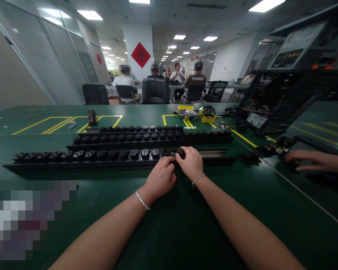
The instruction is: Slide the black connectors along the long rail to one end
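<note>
A long black rail (pixel 87 167) lies across the green table before me, carrying a row of small black round parts with lighter tops. My right hand (pixel 190 161) pinches a similar black round part (pixel 181 152) just above the rail, right of the filled stretch. Close beside it, my left hand (pixel 162 174) is closed, its fingertips at the rail's front edge; whatever they grip is hidden. Another black part (pixel 166 152) sits behind the left fingers. Right of my hands, the rail's bare channel (pixel 212 153) shows.
Behind lie a second loaded rail (pixel 146 143) and a third. Another person's hand (pixel 307 159) reaches over loose black parts (pixel 249 157) at the right. An open computer case (pixel 276 101) stands back right, near a metal bowl (pixel 185 113). A block of parts (pixel 91 117) stands back left.
</note>
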A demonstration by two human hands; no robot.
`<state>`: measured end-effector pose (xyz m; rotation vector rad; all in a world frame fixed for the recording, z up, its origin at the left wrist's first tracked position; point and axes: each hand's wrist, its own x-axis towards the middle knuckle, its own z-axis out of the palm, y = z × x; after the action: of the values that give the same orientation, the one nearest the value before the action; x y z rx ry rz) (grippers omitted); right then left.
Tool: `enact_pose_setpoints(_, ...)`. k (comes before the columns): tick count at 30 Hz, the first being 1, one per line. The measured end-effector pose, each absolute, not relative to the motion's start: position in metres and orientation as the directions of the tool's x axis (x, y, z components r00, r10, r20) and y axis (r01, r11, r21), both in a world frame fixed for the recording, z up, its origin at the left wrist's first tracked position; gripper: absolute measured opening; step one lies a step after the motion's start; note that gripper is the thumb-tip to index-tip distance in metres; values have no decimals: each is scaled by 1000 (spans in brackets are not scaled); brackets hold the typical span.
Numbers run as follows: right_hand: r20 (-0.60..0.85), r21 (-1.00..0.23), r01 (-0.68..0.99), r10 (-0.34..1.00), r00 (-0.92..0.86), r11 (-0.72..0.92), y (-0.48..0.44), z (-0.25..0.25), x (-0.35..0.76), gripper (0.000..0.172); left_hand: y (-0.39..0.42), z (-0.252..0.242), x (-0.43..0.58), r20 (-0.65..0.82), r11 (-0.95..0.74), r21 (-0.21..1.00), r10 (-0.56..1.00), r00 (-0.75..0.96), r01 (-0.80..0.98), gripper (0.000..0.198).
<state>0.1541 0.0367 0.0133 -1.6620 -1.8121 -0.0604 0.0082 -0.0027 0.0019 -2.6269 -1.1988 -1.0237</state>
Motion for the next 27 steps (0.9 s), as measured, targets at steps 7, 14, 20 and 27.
enact_pose_setpoints(7, 502, -397, 900, 864, 48, 181, 37, 13, 154, 30, -3, 3, 8, 599, -684, 186, 648, 471, 705, 13)
enact_pose_setpoints(14, 522, -411, 893, 851, 67, 181, 37, 11, 155, 30, -3, 1, 8, 602, -686, 184, 645, 471, 704, 13)
enact_pose_setpoints(20, 526, -408, 898, 846, 84, 164, 36, 11, 156, 31, -3, 2, 9, 591, -682, 184, 652, 474, 708, 11)
enact_pose_setpoints(27, 525, -408, 902, 844, 105, 141, 34, 12, 157, 31, -2, 1, 8, 596, -683, 178, 648, 475, 708, 11)
